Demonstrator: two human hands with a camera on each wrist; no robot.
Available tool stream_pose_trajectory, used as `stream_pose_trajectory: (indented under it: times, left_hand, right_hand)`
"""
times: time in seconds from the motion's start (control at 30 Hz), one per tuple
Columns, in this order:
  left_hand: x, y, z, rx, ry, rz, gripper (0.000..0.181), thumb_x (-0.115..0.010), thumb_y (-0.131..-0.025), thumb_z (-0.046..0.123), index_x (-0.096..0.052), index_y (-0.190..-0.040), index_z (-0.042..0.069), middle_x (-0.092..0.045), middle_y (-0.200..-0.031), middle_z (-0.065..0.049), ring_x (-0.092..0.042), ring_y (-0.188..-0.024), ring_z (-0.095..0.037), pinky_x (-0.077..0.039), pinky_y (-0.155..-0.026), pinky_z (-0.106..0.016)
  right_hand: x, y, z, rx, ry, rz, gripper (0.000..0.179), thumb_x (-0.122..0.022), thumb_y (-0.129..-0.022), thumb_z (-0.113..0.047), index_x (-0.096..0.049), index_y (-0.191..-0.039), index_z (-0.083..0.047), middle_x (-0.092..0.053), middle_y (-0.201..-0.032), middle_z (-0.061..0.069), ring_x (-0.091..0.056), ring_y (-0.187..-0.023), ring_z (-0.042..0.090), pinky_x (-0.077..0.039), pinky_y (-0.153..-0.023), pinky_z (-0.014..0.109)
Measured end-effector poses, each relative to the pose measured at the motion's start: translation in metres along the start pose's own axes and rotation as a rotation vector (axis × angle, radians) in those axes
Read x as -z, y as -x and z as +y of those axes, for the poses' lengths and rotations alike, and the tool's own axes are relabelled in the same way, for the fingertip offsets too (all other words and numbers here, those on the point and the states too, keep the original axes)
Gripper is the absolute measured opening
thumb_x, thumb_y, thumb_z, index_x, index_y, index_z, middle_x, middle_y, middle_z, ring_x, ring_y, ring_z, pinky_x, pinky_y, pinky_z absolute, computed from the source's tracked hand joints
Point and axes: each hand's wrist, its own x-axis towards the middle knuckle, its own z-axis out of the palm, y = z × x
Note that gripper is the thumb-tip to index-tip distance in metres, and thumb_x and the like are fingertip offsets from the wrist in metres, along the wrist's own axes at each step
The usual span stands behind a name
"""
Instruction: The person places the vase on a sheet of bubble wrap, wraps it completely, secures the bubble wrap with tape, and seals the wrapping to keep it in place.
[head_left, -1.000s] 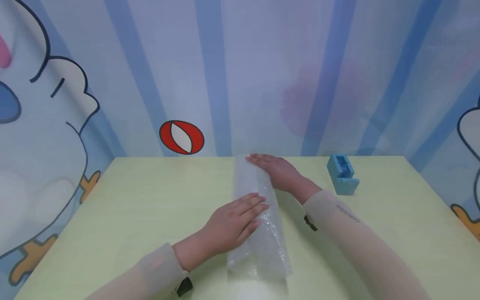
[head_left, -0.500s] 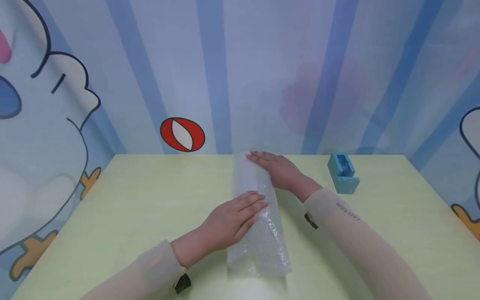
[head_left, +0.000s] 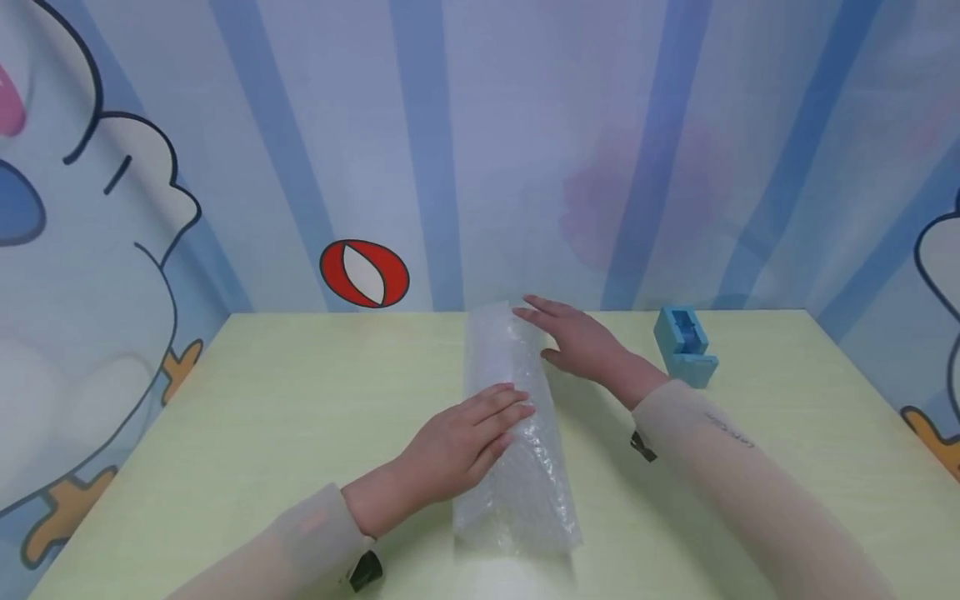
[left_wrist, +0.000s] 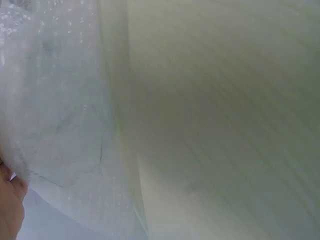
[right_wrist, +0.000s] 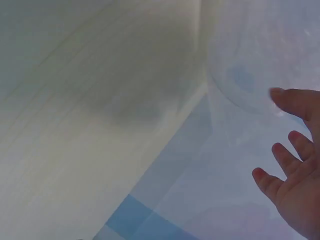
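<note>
A long bundle of clear bubble wrap (head_left: 517, 492) lies folded over on the table, running from near the back edge toward me. My left hand (head_left: 450, 446) rests on its middle, fingers almost straight and laid across the top. At the far end, my right hand (head_left: 588, 342) has its fingers spread apart and thumb out, beside the bundle's right side. The right wrist view shows this hand (right_wrist: 297, 185) holding nothing, its thumb near the wrap (right_wrist: 245, 60). In the left wrist view the wrap (left_wrist: 60, 90) bulges along the left, over the tabletop.
A light blue tape dispenser (head_left: 684, 346) stands at the back right of the pale yellow-green table (head_left: 315, 400). Behind the table rises a blue striped backdrop (head_left: 510, 150) with cartoon figures and a printed red-and-white ball.
My right hand has lifted off the far end of the bubble wrap and shifted right, its fingers spreading. My left hand has stayed in place on the wrap.
</note>
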Motion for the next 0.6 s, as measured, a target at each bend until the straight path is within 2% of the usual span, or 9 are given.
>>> stream_pose_trajectory:
  times: [0.17, 0.33, 0.4, 0.5, 0.57, 0.6]
  left_hand:
    - [-0.003, -0.001, 0.0, 0.044, 0.062, -0.046, 0.043, -0.051, -0.106, 0.023, -0.055, -0.147, 0.012, -0.052, -0.157, -0.005, -0.045, -0.15, -0.024, -0.042, -0.12, -0.039]
    - [-0.004, -0.002, 0.002, 0.058, 0.085, -0.066, 0.043, -0.049, -0.107, 0.024, -0.055, -0.148, 0.013, -0.052, -0.157, -0.005, -0.044, -0.151, -0.024, -0.042, -0.121, -0.04]
    - [-0.003, -0.002, 0.003, 0.056, 0.08, -0.062, 0.042, -0.049, -0.107, 0.024, -0.055, -0.147, 0.012, -0.052, -0.157, -0.006, -0.044, -0.15, -0.025, -0.042, -0.121, -0.04]
    - [-0.001, -0.002, 0.002, 0.045, 0.061, -0.04, 0.041, -0.049, -0.107, 0.023, -0.056, -0.146, 0.011, -0.054, -0.155, -0.006, -0.046, -0.149, -0.026, -0.043, -0.12, -0.04]
    - [-0.001, -0.002, 0.002, 0.039, 0.048, -0.028, 0.041, -0.049, -0.107, 0.023, -0.057, -0.145, 0.011, -0.054, -0.155, -0.006, -0.047, -0.148, -0.026, -0.044, -0.119, -0.039]
    - [-0.001, -0.002, 0.002, 0.039, 0.047, -0.024, 0.041, -0.049, -0.107, 0.023, -0.057, -0.145, 0.011, -0.055, -0.154, -0.006, -0.047, -0.148, -0.026, -0.045, -0.119, -0.039]
  right_hand:
    - [0.017, 0.024, 0.012, -0.097, -0.213, 0.128, 0.051, -0.061, -0.101, -0.009, -0.049, -0.15, -0.004, -0.049, -0.154, 0.023, -0.052, -0.139, 0.044, -0.046, -0.112, 0.06]
    - [0.033, 0.061, 0.024, -0.267, -0.508, 0.196, 0.045, -0.054, -0.107, -0.02, -0.05, -0.147, -0.001, -0.055, -0.148, 0.024, -0.057, -0.131, 0.041, -0.05, -0.107, 0.056]
    - [0.038, 0.076, 0.031, -0.349, -0.601, 0.201, 0.047, -0.05, -0.109, -0.028, -0.05, -0.148, -0.002, -0.056, -0.147, 0.023, -0.06, -0.128, 0.029, -0.053, -0.106, 0.041]
    - [0.043, 0.097, 0.046, -0.464, -0.671, 0.208, 0.054, -0.046, -0.109, -0.039, -0.048, -0.149, -0.003, -0.054, -0.148, 0.022, -0.061, -0.114, 0.0, -0.051, -0.096, 0.017]
    - [0.043, 0.11, 0.057, -0.518, -0.701, 0.208, 0.059, -0.045, -0.109, -0.043, -0.045, -0.151, -0.001, -0.052, -0.149, 0.023, -0.055, -0.103, -0.016, -0.049, -0.09, 0.009]
    - [0.042, 0.116, 0.063, -0.539, -0.703, 0.203, 0.061, -0.044, -0.109, -0.043, -0.043, -0.152, 0.0, -0.05, -0.15, 0.024, -0.052, -0.099, -0.02, -0.05, -0.09, 0.01]
